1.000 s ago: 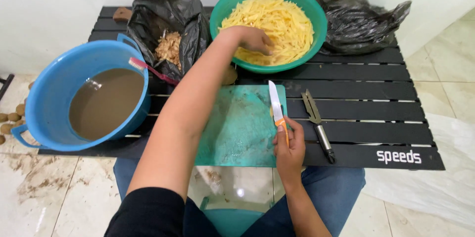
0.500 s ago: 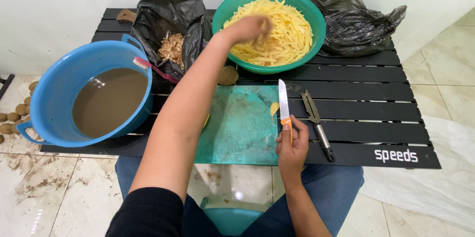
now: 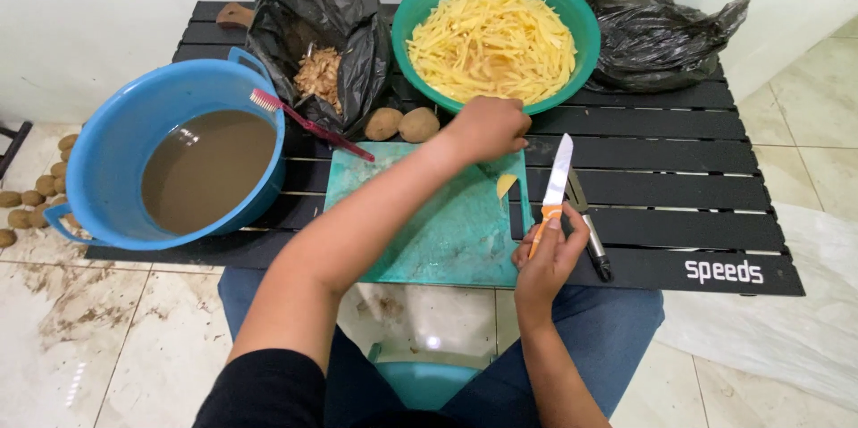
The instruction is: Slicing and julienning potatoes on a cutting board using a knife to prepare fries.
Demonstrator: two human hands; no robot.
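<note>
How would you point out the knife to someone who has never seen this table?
Start at the big green bowl of cut potato strips at the back of the black slatted table. Come forward to the teal cutting board; at its right edge the right hand holds the knife. Its orange handle and white blade set it apart from the grey metal peeler lying beside it.

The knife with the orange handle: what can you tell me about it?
The knife is small, with a plain pale blade and an orange handle. The right hand grips the handle, blade pointing away from the person over the right edge of the green cutting board. A metal peeler lies just right of it on the black slatted table.
</note>
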